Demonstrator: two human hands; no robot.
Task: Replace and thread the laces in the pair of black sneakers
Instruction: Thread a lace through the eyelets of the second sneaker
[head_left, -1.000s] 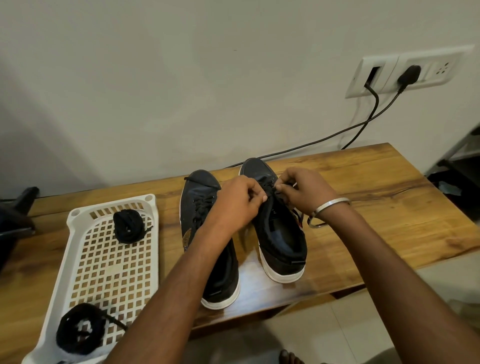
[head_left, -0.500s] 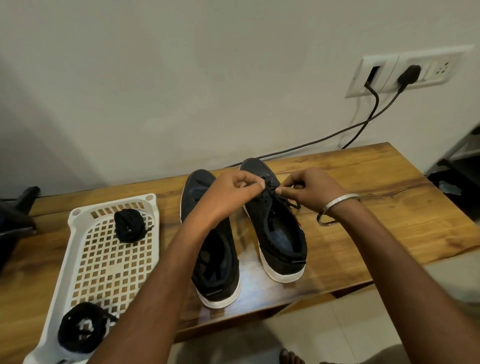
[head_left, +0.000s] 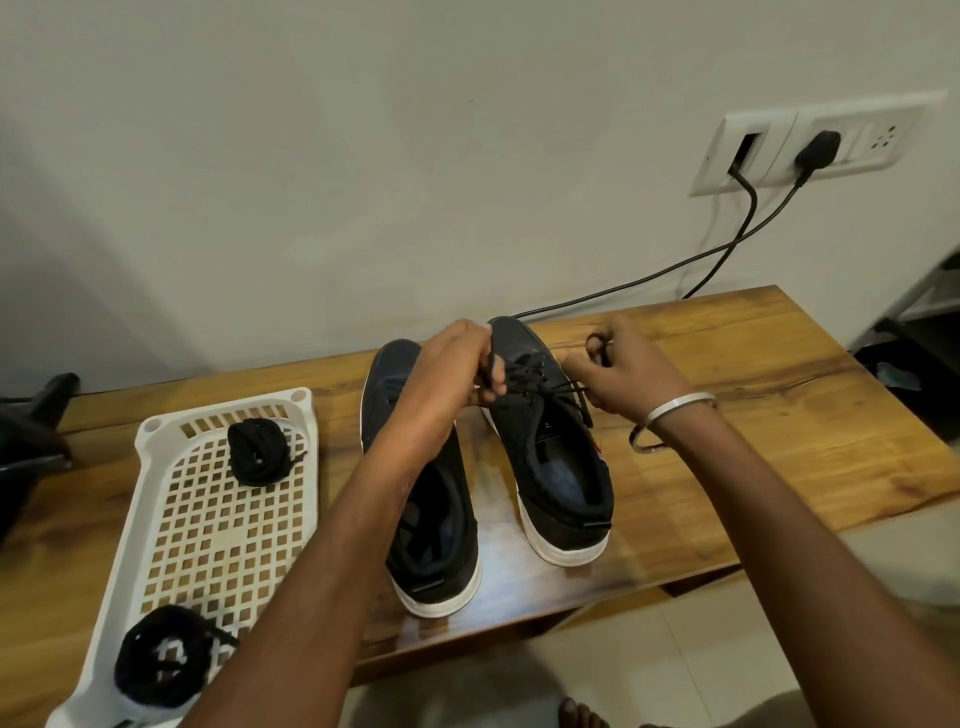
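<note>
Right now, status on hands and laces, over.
Left hand and right hand each grip an end of the lace on the right sneaker. Two spare lace bundles in white tray. Nothing obstructing.

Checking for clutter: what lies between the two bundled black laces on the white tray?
Only bare lattice of the white plastic tray between the far lace bundle and near lace bundle, in the head view.
</note>
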